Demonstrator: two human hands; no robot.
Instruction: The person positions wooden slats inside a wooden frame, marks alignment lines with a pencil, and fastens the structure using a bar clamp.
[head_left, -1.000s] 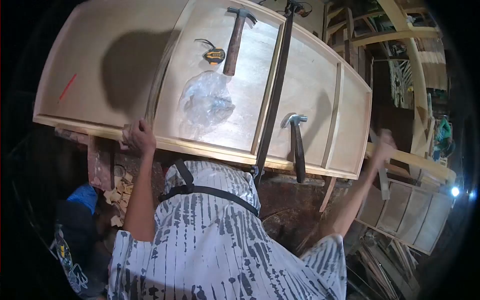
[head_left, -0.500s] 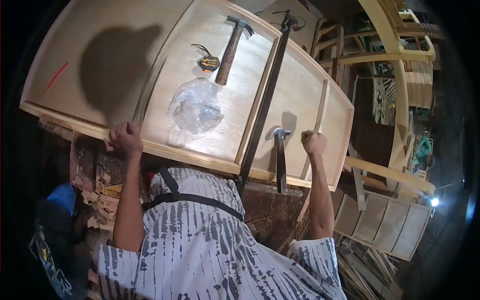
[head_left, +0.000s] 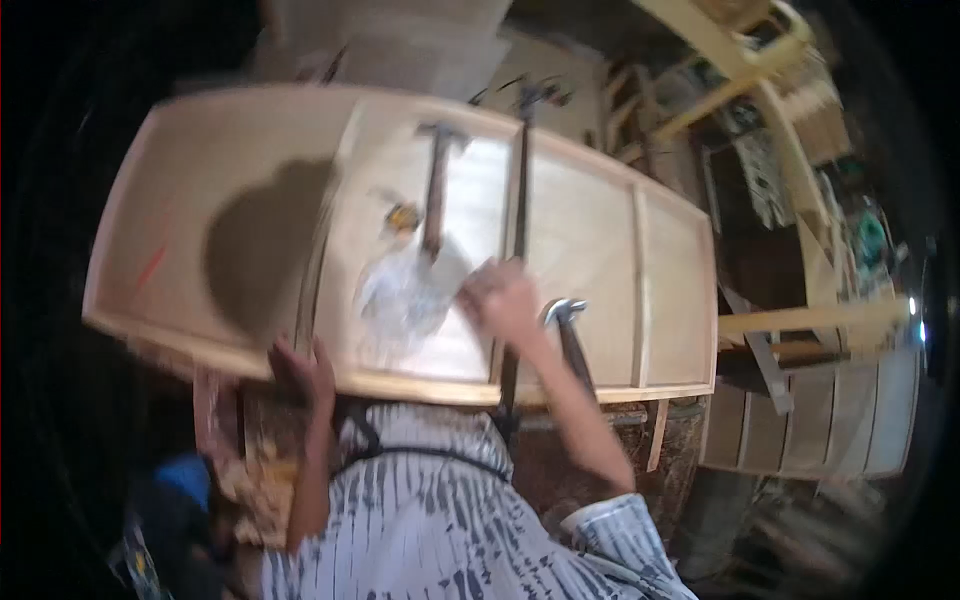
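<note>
My left hand [head_left: 308, 378] is at the near edge of a framed wooden panel [head_left: 590, 240], by the end of a cross strip, its fingers partly spread and blurred. My right hand [head_left: 497, 298] is over the panel beside a long dark bar clamp [head_left: 517, 195]; its fingers are curled, and motion blur hides what they hold, if anything. A clear plastic bag [head_left: 398, 300] lies left of that hand. Above the bag are a claw hammer [head_left: 436, 190] and a yellow-black tape measure [head_left: 403, 218]. A second hammer [head_left: 575, 345] rests across the near edge, right of the clamp.
Wooden frames [head_left: 790, 190] stand at the right, above another slatted panel [head_left: 815, 415]. Wood scraps [head_left: 265, 495] lie below the panel at the left, near a blue item [head_left: 188, 478]. A bright lamp shines at the far right.
My right hand has moved left across the panel, from its right part to beside the clamp. My left hand's fingers have loosened at the near edge. The whole view has shifted and blurred.
</note>
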